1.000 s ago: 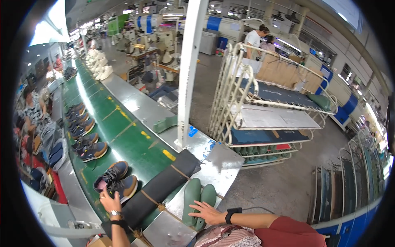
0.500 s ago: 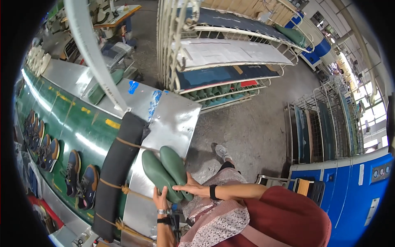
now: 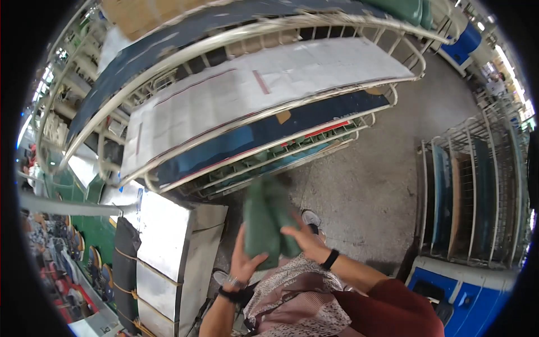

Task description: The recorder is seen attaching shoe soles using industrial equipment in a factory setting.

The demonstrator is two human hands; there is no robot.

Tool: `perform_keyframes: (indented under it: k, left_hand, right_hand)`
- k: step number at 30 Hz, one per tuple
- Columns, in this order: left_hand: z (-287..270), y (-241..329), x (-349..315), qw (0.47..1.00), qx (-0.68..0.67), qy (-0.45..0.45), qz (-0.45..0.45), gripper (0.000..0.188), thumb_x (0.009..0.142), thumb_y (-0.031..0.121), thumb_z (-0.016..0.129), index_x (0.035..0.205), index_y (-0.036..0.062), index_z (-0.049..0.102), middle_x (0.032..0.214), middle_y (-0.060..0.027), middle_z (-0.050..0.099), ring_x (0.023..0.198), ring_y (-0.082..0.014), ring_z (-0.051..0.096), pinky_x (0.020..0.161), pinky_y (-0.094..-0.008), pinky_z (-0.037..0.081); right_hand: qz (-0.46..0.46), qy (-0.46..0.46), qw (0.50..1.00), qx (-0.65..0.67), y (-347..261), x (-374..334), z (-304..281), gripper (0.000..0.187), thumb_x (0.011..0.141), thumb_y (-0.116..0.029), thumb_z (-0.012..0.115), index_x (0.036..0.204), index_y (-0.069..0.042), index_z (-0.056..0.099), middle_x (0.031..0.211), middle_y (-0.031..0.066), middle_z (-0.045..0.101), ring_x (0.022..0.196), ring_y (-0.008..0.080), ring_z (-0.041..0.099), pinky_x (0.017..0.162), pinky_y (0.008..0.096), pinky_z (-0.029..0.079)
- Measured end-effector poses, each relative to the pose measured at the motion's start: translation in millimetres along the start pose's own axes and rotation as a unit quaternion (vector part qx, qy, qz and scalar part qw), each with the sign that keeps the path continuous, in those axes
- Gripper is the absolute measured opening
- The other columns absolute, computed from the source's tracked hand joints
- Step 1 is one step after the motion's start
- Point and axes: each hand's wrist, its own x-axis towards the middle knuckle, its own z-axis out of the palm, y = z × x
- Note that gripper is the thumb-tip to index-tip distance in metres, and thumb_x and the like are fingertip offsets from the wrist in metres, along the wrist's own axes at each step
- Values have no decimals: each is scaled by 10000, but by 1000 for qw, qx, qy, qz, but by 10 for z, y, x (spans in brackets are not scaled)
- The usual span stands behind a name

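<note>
A pair of green shoe lasts is held in front of my body, the left last (image 3: pixel 261 227) and the right last (image 3: pixel 285 210) side by side, toes pointing away and blurred by motion. My left hand (image 3: pixel 242 263) is closed around the left last, its thumb across the heel end. On the other side, my right hand (image 3: pixel 306 238) grips the right last with the thumb on top. Just beyond the toes is a wire shelf rack (image 3: pixel 269 115), where more green lasts (image 3: pixel 247 164) sit on a lower tier.
A white sheet (image 3: pixel 224 92) covers one rack tier, with dark boards on others. At left stand a metal table (image 3: pixel 163 236), a black padded bar (image 3: pixel 124 253) and a green conveyor (image 3: pixel 92 224) with shoes. A wire cart (image 3: pixel 469 185) and blue machine (image 3: pixel 477 297) are at right.
My view has turned and come closer to the rack. The lasts, still in both hands, have moved right, off from over the metal table to in front of the rack.
</note>
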Motion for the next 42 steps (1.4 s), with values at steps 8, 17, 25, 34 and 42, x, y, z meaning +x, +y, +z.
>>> perform_keyframes:
  k: [8,17,25,34,42]
  left_hand:
    - [2026,-509,2881,859,506,-77,-26,1082,761,291,774,1638,198,147,1223,-315,662,1075,-453,665,943,-483,554]
    - [2227,-673,3031,836,542,-74,37,891,821,307,722,1575,78,306,1461,-291,495,1262,-436,570,1027,-486,516]
    - [1380,-1350,-495,852,397,204,-273,619,866,260,709,1421,54,526,1340,-231,608,1256,-413,567,1044,-486,471]
    - [2380,-1944,-3299,730,186,559,-345,517,837,351,709,1242,36,649,1128,-259,713,1087,-409,682,957,-501,534]
    - [2073,-2250,-6072,446,172,784,-396,727,685,213,837,1324,43,536,1296,-248,546,1171,-432,560,987,-498,496]
  right_hand:
    - [-137,117,984,18,-1008,1903,-2588,706,897,-215,748,1499,7,455,1318,149,640,1183,227,629,943,362,539]
    - [-165,43,891,-421,-1528,3894,-2709,698,954,-406,660,1467,34,482,1414,182,571,1312,322,538,1105,426,416]
    - [-151,24,868,-473,-1112,3711,-2607,778,1002,-517,568,1500,62,419,1534,256,459,1399,392,458,1186,446,339]
    - [112,-313,736,-590,877,1236,-1248,347,909,-246,694,1156,-3,672,1074,112,702,1027,251,669,900,391,511]
    - [66,-482,539,-688,965,-862,928,516,935,-209,695,1388,-10,549,1144,75,684,1002,179,663,859,333,504]
